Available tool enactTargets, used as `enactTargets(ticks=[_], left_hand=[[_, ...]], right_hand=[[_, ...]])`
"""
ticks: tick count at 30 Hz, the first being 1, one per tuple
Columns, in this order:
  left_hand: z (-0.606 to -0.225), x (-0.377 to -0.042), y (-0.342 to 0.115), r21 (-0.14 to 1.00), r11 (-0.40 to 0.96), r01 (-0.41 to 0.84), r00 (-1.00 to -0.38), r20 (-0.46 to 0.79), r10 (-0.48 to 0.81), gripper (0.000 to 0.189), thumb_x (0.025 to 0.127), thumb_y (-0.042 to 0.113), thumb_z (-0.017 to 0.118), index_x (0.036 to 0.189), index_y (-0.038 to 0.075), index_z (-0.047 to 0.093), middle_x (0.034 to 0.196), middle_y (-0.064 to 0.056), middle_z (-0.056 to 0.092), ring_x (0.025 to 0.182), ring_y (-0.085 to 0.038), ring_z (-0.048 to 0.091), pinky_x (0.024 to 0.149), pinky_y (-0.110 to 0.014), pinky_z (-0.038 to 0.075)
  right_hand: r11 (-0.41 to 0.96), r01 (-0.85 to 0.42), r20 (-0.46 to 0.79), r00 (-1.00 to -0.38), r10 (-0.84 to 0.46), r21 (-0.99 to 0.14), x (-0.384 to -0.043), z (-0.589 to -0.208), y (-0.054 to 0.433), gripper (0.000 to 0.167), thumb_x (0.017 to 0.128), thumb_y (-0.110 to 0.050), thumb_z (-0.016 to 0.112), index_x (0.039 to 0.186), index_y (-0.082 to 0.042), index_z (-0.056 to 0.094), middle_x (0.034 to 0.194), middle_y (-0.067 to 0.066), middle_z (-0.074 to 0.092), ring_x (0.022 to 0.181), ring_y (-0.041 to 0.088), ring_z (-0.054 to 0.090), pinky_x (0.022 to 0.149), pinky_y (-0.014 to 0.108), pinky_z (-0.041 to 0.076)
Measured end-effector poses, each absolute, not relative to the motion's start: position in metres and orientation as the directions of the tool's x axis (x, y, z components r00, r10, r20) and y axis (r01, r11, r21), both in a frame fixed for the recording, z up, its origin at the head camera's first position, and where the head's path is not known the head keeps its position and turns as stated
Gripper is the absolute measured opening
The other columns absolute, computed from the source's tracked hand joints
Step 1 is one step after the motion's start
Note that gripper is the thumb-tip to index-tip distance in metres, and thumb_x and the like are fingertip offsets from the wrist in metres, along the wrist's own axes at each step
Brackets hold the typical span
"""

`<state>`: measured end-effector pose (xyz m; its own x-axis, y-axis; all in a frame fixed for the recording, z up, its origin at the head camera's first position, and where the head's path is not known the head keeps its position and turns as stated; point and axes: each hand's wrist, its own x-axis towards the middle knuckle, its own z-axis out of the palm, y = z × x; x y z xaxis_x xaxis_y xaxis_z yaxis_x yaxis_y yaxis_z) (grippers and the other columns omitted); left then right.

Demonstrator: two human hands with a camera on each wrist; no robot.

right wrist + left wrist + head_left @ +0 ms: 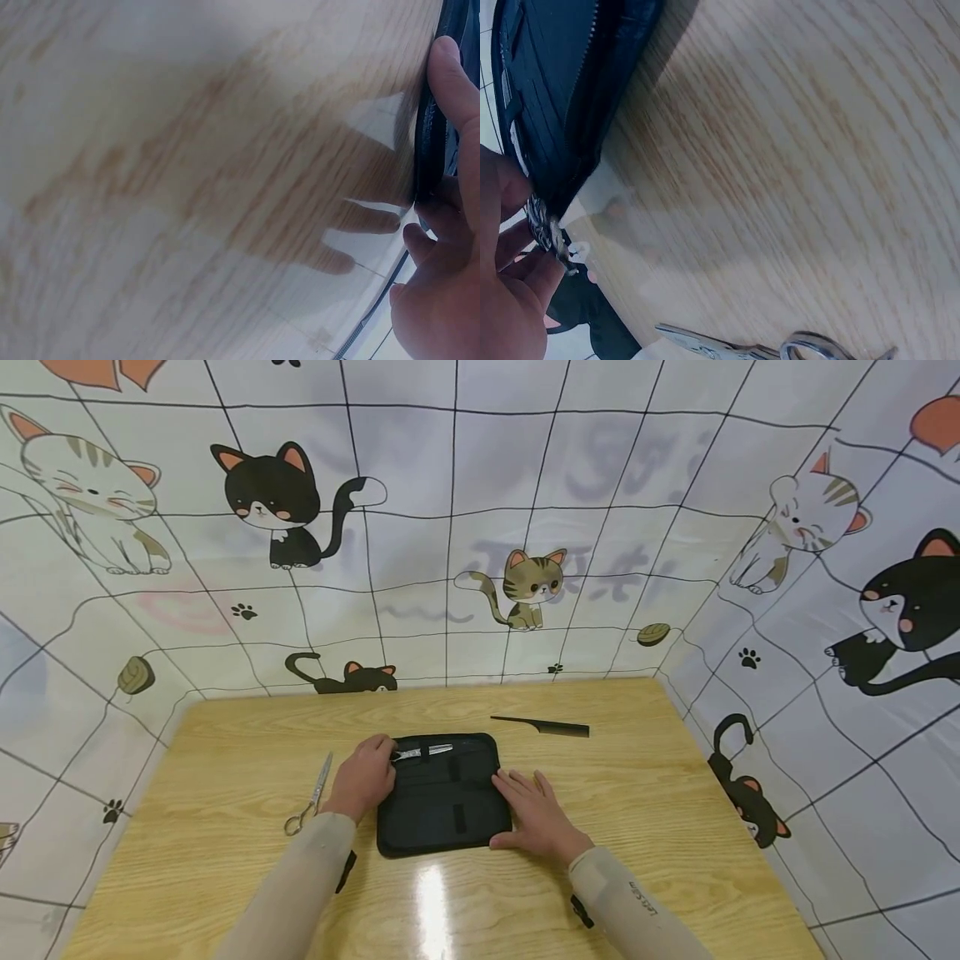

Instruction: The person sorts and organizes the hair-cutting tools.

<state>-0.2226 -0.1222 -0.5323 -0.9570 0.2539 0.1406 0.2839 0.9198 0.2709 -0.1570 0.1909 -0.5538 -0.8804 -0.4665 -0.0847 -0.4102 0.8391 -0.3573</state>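
Note:
A black zippered case [442, 827] lies unfolded on the table, with elastic loops and pockets inside. Near its upper left corner, my left hand [365, 779] pinches the handles of a pair of scissors [438, 749], whose blades lie under a loop. The left wrist view shows the finger rings of these scissors [544, 225] between thumb and fingers. My right hand [538, 814] rests on the case's right edge, fingers spread and thumb near the lower corner. In the right wrist view, the thumb lies over the case's edge [430, 142]; the other fingertips are partly hidden.
A second pair of scissors [313, 797] lies on the wooden table [225, 860], left of my left hand. Beyond the case, at the right, is a black tail comb [558, 727]. Cat-patterned cloth [420, 543] hangs around the table's back and sides.

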Motion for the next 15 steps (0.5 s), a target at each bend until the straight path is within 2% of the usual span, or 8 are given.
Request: enactTargets(ticks=[3, 10, 15], left_hand=[[-0.5335, -0.2225, -0.1199, 0.275, 0.916, 0.292, -0.954, 0.146, 0.26, 0.024, 0.091, 0.009, 0.062, 0.116, 0.007, 0.065, 0.126, -0.013, 0.06, 0.12, -0.031, 0.059, 0.089, -0.047, 0.054], [-0.535, -0.2212, -0.1143, 0.272, 0.915, 0.297, -0.948, 0.198, 0.249, 0.025, 0.089, 0.002, 0.064, 0.114, 0.006, 0.065, 0.125, -0.014, 0.062, 0.116, -0.03, 0.062, 0.085, -0.044, 0.056], [-0.5375, -0.2219, -0.112, 0.317, 0.92, 0.229, -0.97, 0.159, 0.186, 0.029, 0.089, 0.002, 0.061, 0.118, 0.003, 0.063, 0.129, -0.016, 0.06, 0.116, -0.032, 0.062, 0.088, -0.045, 0.055]], right_hand=[[0.842, -0.404, -0.092, -0.882, -0.462, -0.358, -0.1564, -0.5518, 0.1898, 0.103, 0.076, -0.065, 0.069, 0.155, -0.014, 0.027, 0.16, 0.005, 0.03, 0.149, 0.027, 0.026, 0.12, 0.059, 0.006], [0.842, -0.401, -0.09, -0.884, -0.459, -0.36, -0.1558, -0.55, 0.1883, 0.103, 0.076, -0.064, 0.07, 0.155, -0.014, 0.027, 0.16, 0.006, 0.03, 0.149, 0.027, 0.027, 0.12, 0.059, 0.007], [0.845, -0.398, -0.09, -0.886, -0.455, -0.357, -0.156, -0.5509, 0.1884, 0.103, 0.075, -0.064, 0.07, 0.155, -0.014, 0.027, 0.16, 0.005, 0.03, 0.149, 0.027, 0.027, 0.12, 0.058, 0.006]])
